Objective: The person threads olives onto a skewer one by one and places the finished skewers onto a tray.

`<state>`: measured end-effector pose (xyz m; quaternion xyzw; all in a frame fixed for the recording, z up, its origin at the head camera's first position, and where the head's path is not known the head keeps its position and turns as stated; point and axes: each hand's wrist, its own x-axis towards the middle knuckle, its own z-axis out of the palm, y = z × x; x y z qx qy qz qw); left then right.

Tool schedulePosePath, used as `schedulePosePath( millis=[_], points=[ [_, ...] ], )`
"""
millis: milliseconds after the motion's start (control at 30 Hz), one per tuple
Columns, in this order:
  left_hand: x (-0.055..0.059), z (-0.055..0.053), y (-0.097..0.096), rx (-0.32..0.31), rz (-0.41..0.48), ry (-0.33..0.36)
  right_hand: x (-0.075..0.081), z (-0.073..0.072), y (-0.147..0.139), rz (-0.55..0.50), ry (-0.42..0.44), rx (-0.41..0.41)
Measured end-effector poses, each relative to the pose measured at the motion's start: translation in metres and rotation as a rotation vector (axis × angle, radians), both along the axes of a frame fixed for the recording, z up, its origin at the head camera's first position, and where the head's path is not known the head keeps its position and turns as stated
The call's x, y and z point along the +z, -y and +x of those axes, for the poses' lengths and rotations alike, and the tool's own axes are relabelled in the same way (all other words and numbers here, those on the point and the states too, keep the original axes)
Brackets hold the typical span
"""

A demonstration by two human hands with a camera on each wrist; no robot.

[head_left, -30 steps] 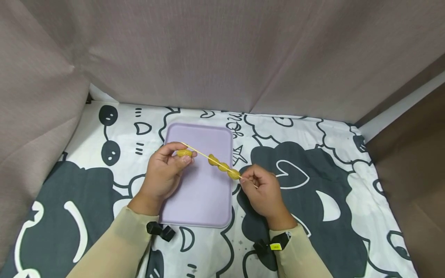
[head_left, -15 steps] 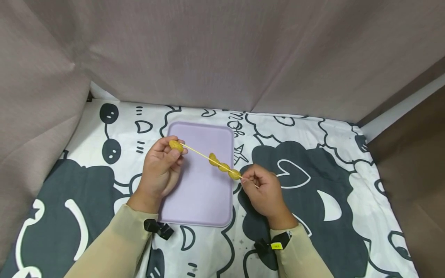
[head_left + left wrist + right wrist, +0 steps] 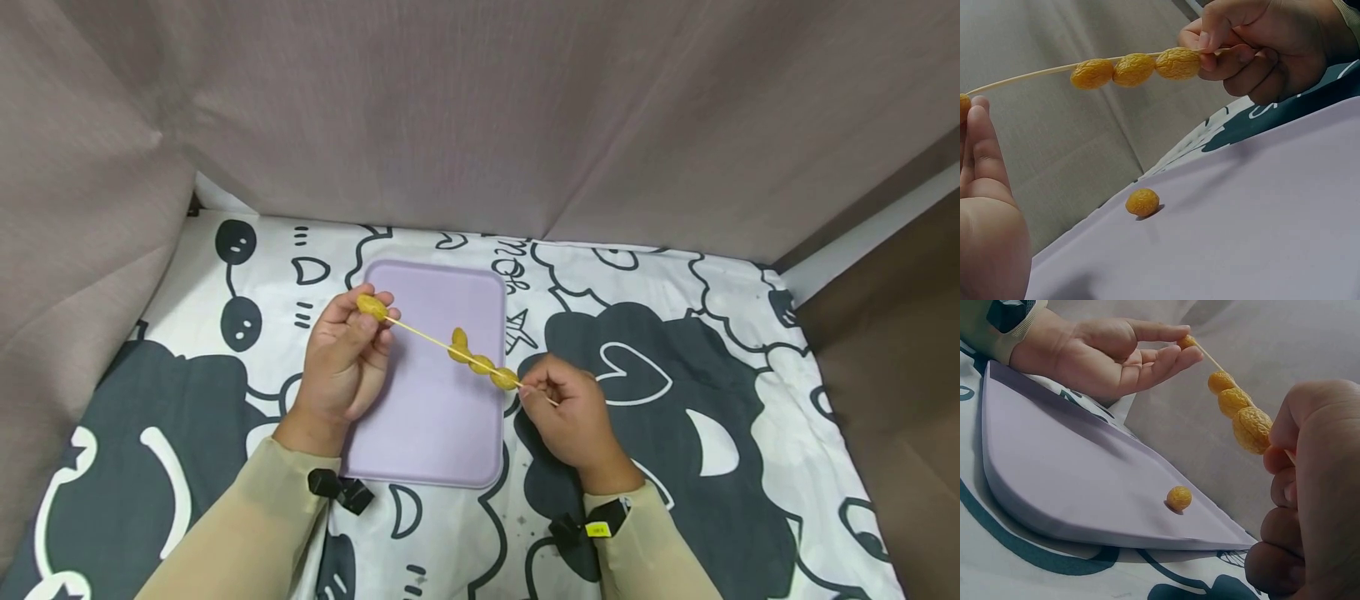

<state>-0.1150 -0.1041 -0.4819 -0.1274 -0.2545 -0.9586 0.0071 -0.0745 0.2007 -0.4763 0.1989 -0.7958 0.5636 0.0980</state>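
My right hand [image 3: 564, 408] pinches one end of a thin wooden skewer [image 3: 420, 335] between thumb and forefinger. Three wrinkled yellow dried fruits [image 3: 1134, 69] are threaded in a row close to that hand. At the skewer's other end, the fingertips of my left hand [image 3: 341, 354] pinch another dried fruit [image 3: 372, 307], which meets the skewer's tip. The skewer bows slightly in the left wrist view. A loose dried fruit [image 3: 1179, 498] lies on the lilac tray [image 3: 420, 450], below the skewer.
Under the tray spreads a white cloth [image 3: 442, 542] with dark cartoon prints. A grey-brown fabric curtain [image 3: 480, 117] hangs behind, and a dark brown panel [image 3: 892, 367] stands at the right. Both wrists wear small black cameras [image 3: 340, 490].
My left hand has moved up and left with its dried fruit, which was apart from the skewer and now sits at its tip. My right hand stays nearly still.
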Motion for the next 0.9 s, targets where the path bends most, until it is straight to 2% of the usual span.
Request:
schedulePosePath(
  millis=[300,700,900],
  points=[
    [0.0015,0.0006,-0.0006,-0.020,0.048,-0.012,0.0007,0.0002,-0.0006,0.021,0.000,-0.012],
    [0.0030,0.0022,-0.0018,0.048,-0.100,0.019,0.0017,0.0002,0.0009,0.020,-0.016,-0.002],
    [0.0033,0.0028,-0.0033,0.049,-0.126,0.011,0.0016,0.0004,0.0014,0.024,-0.014,-0.005]
  ],
)
